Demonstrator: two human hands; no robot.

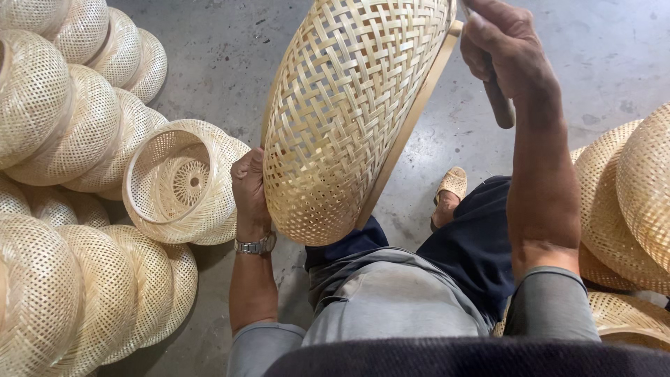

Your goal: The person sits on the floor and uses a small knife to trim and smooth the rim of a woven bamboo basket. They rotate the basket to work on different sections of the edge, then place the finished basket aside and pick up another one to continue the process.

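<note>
Pale straw-yellow basket [349,112] in open criss-cross weave; grey floor [614,63].

floor: bare grey concrete floor [230,63], scuffed and stained | sides: stacks of woven bamboo shades [77,126] piled left and right | light: soft, even
</note>
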